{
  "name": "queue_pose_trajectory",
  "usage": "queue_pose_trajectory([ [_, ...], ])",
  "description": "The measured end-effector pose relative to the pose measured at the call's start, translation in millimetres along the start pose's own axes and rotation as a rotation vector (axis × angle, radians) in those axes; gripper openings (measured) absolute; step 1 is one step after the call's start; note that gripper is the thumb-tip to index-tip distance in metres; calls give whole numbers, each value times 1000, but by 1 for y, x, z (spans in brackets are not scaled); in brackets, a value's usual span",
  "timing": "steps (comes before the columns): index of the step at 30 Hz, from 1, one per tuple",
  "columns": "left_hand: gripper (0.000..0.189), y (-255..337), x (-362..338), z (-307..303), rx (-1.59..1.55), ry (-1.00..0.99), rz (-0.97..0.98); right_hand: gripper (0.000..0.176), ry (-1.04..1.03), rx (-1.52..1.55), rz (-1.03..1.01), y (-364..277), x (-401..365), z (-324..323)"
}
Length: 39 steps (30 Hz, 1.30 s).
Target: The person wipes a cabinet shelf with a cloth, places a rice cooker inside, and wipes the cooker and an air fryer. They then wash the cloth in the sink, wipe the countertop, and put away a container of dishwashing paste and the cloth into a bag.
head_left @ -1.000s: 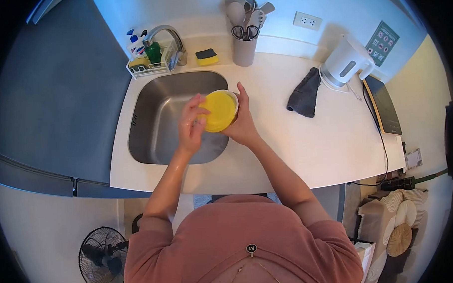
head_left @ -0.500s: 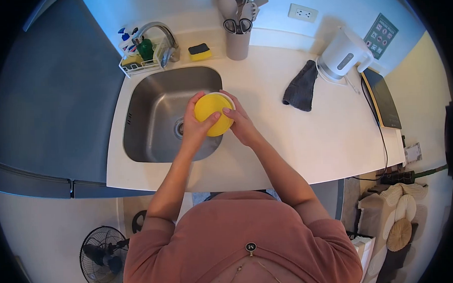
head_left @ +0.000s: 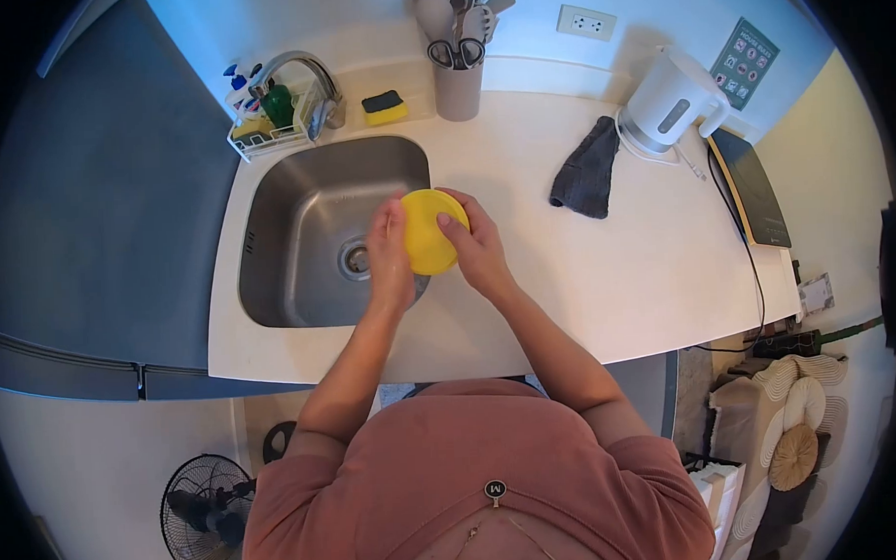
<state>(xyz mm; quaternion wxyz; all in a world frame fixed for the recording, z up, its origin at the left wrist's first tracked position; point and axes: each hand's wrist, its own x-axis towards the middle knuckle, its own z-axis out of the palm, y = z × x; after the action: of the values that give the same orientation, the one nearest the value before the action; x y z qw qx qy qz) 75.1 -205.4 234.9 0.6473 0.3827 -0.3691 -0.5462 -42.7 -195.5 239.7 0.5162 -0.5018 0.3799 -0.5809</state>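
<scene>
A round yellow dish or lid (head_left: 428, 233) is between my two hands, over the right edge of the steel sink (head_left: 307, 186). My right hand (head_left: 474, 242) grips its right side, with the thumb on the yellow face. My left hand (head_left: 390, 252) is against its left edge, slightly blurred, its fingers close together and partly hidden. A chrome faucet (head_left: 307, 63) stands behind the sink. To its right lies a yellow and black sponge (head_left: 384, 107).
A wire rack (head_left: 270, 140) with bottles is left of the faucet. Behind the counter (head_left: 528, 307) stands a utensil holder (head_left: 458, 90). A dark cloth (head_left: 586, 171), a white kettle (head_left: 671, 99) and a black cooktop (head_left: 751, 185) are on the right.
My left thumb has come off the yellow face, and my left hand has turned to its left edge. The dish has shifted slightly right. The whole view has moved a little.
</scene>
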Motion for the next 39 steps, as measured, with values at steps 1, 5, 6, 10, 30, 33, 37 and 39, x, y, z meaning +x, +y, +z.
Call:
queue_pose_trajectory([
  [1,47,-1,3,-4,31,-17,-89,41,0,8,17,3,0,-1],
  [5,56,2,4,-11,159,-138,-248,41,-6,-190,31,-7,-6,-6],
  [6,58,6,4,-12,197,-171,-225,41,2,-189,-48,-7,-6,-3],
  [10,54,15,-7,-4,-185,-165,-227,41,-26,-197,-203,-6,-3,-1],
  [30,57,-14,-3,-8,-417,-131,-138,58,126,-599,-770,-7,-13,9],
  [33,61,-23,1,-4,-396,-42,-22,59,98,-472,-551,-12,-20,8],
  [37,57,-15,0,7,-162,-51,100,57,85,-595,-577,-5,-18,-5],
  [39,55,-14,1,9,-115,-35,74,56,101,-610,-586,-3,-16,-8],
])
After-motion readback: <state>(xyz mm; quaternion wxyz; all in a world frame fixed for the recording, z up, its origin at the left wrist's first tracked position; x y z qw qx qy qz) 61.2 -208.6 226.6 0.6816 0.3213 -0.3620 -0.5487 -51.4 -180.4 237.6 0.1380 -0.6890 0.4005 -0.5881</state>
